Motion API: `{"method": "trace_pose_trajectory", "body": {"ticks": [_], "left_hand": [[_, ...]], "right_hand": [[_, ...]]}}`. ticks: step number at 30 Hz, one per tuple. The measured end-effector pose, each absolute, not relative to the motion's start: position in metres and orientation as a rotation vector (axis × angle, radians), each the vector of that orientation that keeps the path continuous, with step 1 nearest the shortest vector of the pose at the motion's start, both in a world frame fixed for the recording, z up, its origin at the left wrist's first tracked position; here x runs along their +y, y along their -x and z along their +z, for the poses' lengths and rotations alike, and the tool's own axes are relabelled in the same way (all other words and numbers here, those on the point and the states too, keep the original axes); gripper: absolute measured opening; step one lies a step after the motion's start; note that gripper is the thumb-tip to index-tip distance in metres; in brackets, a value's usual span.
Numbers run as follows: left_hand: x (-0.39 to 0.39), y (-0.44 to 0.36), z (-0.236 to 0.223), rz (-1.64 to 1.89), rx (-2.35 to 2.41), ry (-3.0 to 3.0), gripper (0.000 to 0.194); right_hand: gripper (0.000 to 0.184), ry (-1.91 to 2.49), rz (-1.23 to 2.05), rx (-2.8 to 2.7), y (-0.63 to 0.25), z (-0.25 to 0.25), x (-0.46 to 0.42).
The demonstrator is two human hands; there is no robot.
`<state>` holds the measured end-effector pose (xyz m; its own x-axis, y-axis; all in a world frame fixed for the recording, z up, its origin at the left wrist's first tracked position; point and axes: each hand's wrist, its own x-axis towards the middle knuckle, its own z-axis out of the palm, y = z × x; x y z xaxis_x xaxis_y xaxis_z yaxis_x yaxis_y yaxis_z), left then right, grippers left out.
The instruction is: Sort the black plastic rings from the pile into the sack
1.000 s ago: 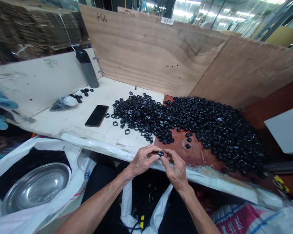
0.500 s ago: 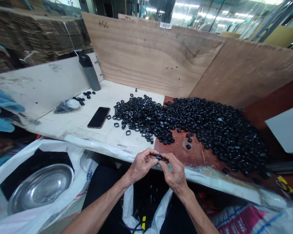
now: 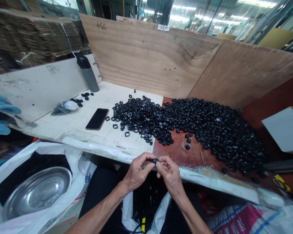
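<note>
My left hand (image 3: pixel 137 172) and my right hand (image 3: pixel 169 174) meet at the table's near edge, both pinching one small black ring (image 3: pixel 155 160) between their fingertips. Beyond them a big heap of the same black rings (image 3: pixel 192 125) spreads over the table (image 3: pixel 70 125), from the pale left part onto the red-brown right part. A few loose rings (image 3: pixel 187 141) lie apart from the heap, just past my hands. Below my hands an open white bag (image 3: pixel 146 208) hangs with dark pieces inside.
A black phone (image 3: pixel 97 119) lies left of the heap. A grey bottle (image 3: pixel 88 73) stands at the back left, near a small plastic bag (image 3: pixel 62 106). Plywood walls (image 3: pixel 148 52) close the back. A steel bowl (image 3: pixel 35 191) sits in a white sack at the lower left.
My hands have drawn a little toward me and down, off the table edge, still pinching the ring. The view shifted slightly.
</note>
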<state>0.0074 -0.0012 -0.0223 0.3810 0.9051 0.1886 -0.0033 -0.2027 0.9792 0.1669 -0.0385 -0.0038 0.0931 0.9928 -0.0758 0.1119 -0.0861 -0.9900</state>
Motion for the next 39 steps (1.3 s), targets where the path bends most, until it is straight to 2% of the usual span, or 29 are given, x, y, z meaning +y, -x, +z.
{"method": "trace_pose_trajectory", "body": {"ticks": [4,7,8,10,13,16,18,25,30,35,39], "left_hand": [[-0.008,0.005,-0.025,1.14,0.698,-1.972,0.029],[-0.008,0.017,-0.015,0.942,0.64,-2.02,0.025],[-0.005,0.019,-0.01,0.845,0.677,-1.988,0.021],[0.006,0.016,-0.003,0.748,0.844,-1.9,0.019],[0.032,-0.003,-0.002,0.982,1.232,-1.891,0.019],[0.058,-0.029,-0.013,1.096,1.403,-2.05,0.017],[0.068,-0.039,-0.021,1.047,1.439,-2.094,0.014],[0.066,-0.021,-0.024,0.961,1.308,-1.86,0.015],[0.058,-0.004,-0.023,0.981,1.287,-1.848,0.024],[0.063,-0.014,-0.033,0.898,1.435,-2.033,0.026],[0.067,-0.022,-0.038,0.895,1.47,-2.156,0.019]], "right_hand": [[0.026,1.372,1.488,-0.893,-0.163,-0.002,-0.044],[0.033,1.485,1.619,-1.035,-0.172,0.002,-0.044],[0.033,1.56,1.509,-1.184,-0.177,0.003,-0.041],[0.028,1.688,1.029,-1.482,-0.188,0.004,-0.028],[0.018,1.713,0.364,-1.683,-0.198,0.0,0.003],[0.024,1.813,0.137,-1.78,-0.197,-0.008,0.028],[0.02,1.909,0.08,-1.789,-0.194,-0.013,0.036],[0.009,1.877,0.093,-1.733,-0.193,-0.023,0.032],[0.017,1.669,0.235,-1.706,-0.197,-0.025,0.03],[0.019,1.563,0.481,-1.572,-0.195,-0.021,0.027],[0.022,1.44,0.77,-1.406,-0.186,-0.026,0.026]]}}
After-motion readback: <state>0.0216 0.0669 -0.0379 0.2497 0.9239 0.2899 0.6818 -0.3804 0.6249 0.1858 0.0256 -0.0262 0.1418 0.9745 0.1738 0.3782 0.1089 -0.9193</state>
